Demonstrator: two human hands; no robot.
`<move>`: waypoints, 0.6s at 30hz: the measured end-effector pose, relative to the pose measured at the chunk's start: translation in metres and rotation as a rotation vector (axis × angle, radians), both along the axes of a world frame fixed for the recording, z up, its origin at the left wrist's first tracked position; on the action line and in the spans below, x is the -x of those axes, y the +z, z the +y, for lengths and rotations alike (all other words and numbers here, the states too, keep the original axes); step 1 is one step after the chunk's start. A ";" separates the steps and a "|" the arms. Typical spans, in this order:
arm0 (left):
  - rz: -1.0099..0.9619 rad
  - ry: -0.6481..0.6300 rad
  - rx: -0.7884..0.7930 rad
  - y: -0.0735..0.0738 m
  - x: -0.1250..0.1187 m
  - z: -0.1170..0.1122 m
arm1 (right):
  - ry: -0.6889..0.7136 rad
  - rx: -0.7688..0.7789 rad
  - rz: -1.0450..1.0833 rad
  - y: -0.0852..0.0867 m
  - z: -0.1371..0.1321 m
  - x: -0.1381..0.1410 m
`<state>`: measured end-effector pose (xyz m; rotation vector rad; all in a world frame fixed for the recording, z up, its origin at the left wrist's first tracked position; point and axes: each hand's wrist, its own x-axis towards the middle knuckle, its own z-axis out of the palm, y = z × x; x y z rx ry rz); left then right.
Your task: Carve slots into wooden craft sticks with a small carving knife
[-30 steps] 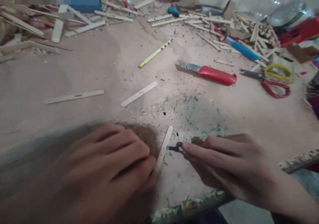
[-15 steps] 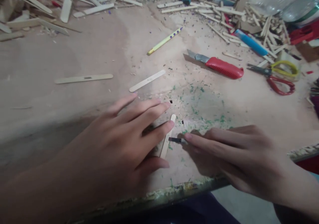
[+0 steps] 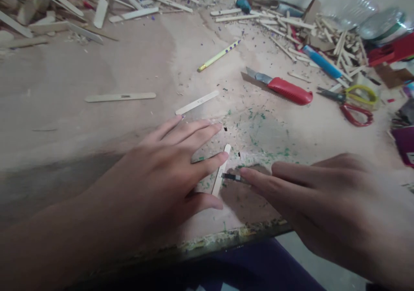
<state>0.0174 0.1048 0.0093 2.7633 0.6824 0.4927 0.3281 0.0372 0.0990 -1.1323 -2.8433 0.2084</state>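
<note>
My left hand (image 3: 171, 166) lies on the table with its fingers spread. Its index fingertip presses on a wooden craft stick (image 3: 220, 176), and the thumb rests beside the stick's near end. Pencil marks show near the middle of this stick. In my right hand (image 3: 310, 196) a thin craft knife (image 3: 231, 177) is pinched, its narrow dark blade meeting the stick at the marks. Most of the knife is hidden by the fingers. Another marked craft stick (image 3: 197, 102) lies just beyond my left fingertips, and a stick with a dark slot (image 3: 120, 97) is farther left.
Beyond the hands lie a yellow pencil (image 3: 219, 56), a red utility knife (image 3: 289, 90) with its blade out, and scissors (image 3: 352, 101). Piles of wood scraps (image 3: 278, 25) and clear bottles (image 3: 384, 25) stand at the back. Green shavings dot the table (image 3: 155, 62), whose worn front edge (image 3: 239, 235) is close.
My view has shifted slightly, so things on the table sit a little differently in the picture. The blade stays at the stick's middle, and my right hand's wrist is raised a bit.
</note>
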 end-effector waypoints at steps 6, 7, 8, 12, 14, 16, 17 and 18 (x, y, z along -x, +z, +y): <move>-0.001 0.043 0.000 -0.001 -0.006 -0.003 | -0.071 -0.003 0.024 0.000 -0.004 0.002; -0.005 0.045 0.000 0.000 -0.006 -0.003 | -0.069 -0.005 0.019 0.001 -0.003 0.002; -0.008 0.050 0.002 0.000 -0.005 -0.003 | -0.062 -0.007 0.014 0.002 -0.002 0.001; -0.018 0.056 0.017 0.003 -0.006 -0.001 | -0.042 -0.001 -0.019 0.005 0.002 0.002; -0.014 0.050 0.037 0.004 -0.007 0.000 | -0.050 -0.003 -0.036 0.005 0.003 0.004; -0.005 0.029 0.051 0.003 -0.007 0.000 | -0.064 -0.012 -0.049 0.004 0.002 0.007; -0.009 0.020 0.053 0.002 -0.007 -0.001 | -0.067 -0.018 -0.059 0.005 0.001 0.009; -0.019 0.019 0.054 0.000 -0.007 -0.001 | -0.066 -0.028 -0.075 0.005 0.000 0.011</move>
